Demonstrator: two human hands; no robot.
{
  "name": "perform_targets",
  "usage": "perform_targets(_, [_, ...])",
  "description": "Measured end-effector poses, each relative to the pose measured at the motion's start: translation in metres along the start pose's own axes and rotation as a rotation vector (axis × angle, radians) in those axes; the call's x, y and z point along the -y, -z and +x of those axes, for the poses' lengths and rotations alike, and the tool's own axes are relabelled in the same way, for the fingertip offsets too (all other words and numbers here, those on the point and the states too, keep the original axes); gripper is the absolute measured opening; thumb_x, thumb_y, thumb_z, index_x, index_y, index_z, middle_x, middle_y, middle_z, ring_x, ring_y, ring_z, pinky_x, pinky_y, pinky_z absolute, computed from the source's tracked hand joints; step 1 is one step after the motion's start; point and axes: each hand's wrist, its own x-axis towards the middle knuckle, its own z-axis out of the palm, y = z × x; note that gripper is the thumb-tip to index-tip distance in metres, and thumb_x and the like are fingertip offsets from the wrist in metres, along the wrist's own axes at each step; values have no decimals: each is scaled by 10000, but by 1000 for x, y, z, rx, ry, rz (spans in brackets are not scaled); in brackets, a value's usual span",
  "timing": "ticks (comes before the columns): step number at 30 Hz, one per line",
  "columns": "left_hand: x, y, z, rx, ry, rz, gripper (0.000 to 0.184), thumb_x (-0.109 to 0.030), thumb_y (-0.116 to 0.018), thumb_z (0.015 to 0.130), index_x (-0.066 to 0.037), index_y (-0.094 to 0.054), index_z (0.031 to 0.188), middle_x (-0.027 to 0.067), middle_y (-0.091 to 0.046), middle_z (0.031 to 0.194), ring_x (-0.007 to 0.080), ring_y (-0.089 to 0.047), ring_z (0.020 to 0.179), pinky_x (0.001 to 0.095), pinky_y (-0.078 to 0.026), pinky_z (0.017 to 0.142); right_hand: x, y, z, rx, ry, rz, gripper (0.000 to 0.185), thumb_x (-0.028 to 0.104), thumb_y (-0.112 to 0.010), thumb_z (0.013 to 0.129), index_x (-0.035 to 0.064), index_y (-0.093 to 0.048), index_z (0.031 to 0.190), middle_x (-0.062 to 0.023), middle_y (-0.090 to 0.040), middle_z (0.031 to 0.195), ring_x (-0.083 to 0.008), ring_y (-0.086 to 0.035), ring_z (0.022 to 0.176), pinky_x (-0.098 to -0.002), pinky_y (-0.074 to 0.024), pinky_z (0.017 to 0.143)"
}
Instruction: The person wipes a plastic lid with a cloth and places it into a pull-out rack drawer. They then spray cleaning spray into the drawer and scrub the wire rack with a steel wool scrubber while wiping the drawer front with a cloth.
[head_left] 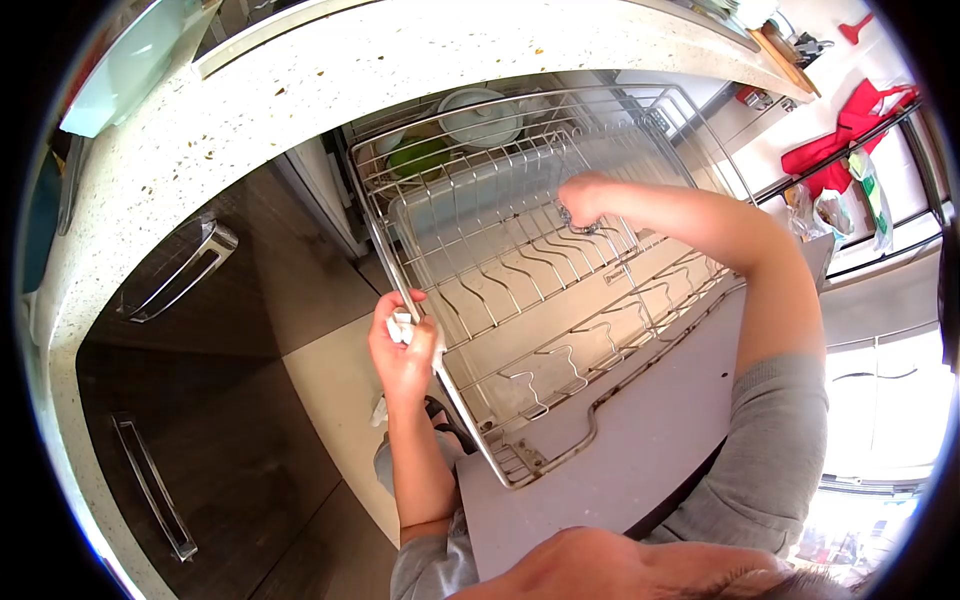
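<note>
A pulled-out wire dish rack (520,290) with chrome rails fills the middle of the view. My left hand (400,355) is closed on a crumpled white tissue (402,328), its fingers at the rack's left side rail. Inside the rack, my right hand (584,197) is closed and reaches down among the wire dividers. Something small, grey and patterned shows under its fingers, too unclear to name. Along the rack's near side runs the grey drawer front (620,430), with bent wire holders beside it.
At the back of the rack sit a white dish (480,118) and a green bowl (418,157). A speckled countertop (330,80) curves above. Dark cabinets (190,400) with metal handles stand at left. Red cloth (850,135) and plastic bags hang on a rail at right.
</note>
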Motion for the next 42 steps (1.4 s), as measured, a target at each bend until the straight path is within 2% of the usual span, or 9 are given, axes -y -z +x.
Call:
perform_targets(4, [1, 0, 0, -4, -12, 19, 204, 24, -503, 699, -43, -511, 891, -58, -426, 622, 12, -378, 507, 174, -293, 438, 9, 6, 7, 149, -14, -60, 216, 146, -593, 653, 31, -650, 827, -125, -636, 892, -269, -606, 860, -365, -490, 720])
perform_targets(9, [2, -1, 0, -16, -42, 12, 202, 29, -497, 698, -42, -511, 886, -57, -427, 623, 12, -378, 508, 172, -293, 442, 13, -21, 3, -283, -302, 275, 213, 112, -571, 656, 7, -644, 826, -168, -623, 898, -285, -594, 892, -356, -475, 772])
perform_targets(12, [-1, -1, 0, -6, -3, -20, 200, 30, -498, 702, -40, -509, 889, -57, -428, 624, 11, -376, 508, 172, -290, 442, 5, -7, 7, -215, -330, 357, 208, 104, -567, 660, 19, -648, 832, -167, -623, 901, -285, -594, 888, -351, -475, 782])
perform_targets(17, [1, 0, 0, -1, -28, 16, 197, 28, -503, 711, -42, -505, 895, -59, -422, 610, 13, -372, 495, 179, -284, 431, 14, -18, 0, -120, -74, 19, 175, 94, -572, 689, 41, -653, 834, -136, -636, 885, -269, -614, 857, -338, -495, 740])
perform_targets(25, [1, 0, 2, 0, -6, -23, 200, 28, -506, 711, -47, -504, 897, -59, -416, 602, 15, -367, 486, 183, -279, 424, 7, -21, 1, -529, -72, 67, 186, 39, -555, 654, 3, -615, 827, -170, -622, 802, -302, -612, 796, -373, -495, 700])
perform_targets(29, [-3, 0, -1, 8, 35, 7, 189, -6, -514, 698, -51, -522, 881, -67, -411, 668, 9, -344, 554, 167, -257, 483, 0, -12, -1, -463, -24, -71, 202, 41, -560, 648, 17, -595, 845, -155, -621, 816, -293, -612, 801, -367, -496, 695])
perform_targets(32, [-4, -1, -2, 0, 18, 24, 197, -5, -508, 691, -47, -522, 883, -66, -405, 659, 9, -339, 541, 168, -253, 472, 1, 12, -20, -151, 99, -125, 139, 36, -507, 704, 28, -614, 793, -158, -623, 856, -281, -605, 848, -366, -502, 700])
perform_targets(37, [-1, -1, -2, 2, 10, 12, 202, -2, -503, 687, -52, -522, 881, -66, -404, 650, 9, -339, 538, 169, -255, 469, -16, 39, -14, -953, 63, 14, 234, 33, -557, 649, 24, -498, 875, -137, -553, 888, -317, -540, 864, -411, -482, 662])
perform_targets(42, [1, 2, 1, 13, 12, -8, 204, 28, -517, 704, -49, -511, 892, -62, -422, 623, 10, -379, 514, 173, -291, 440, -16, 16, -1, -965, 101, -36, 183, 29, -539, 651, 24, -492, 828, -122, -547, 824, -287, -538, 821, -372, -493, 637])
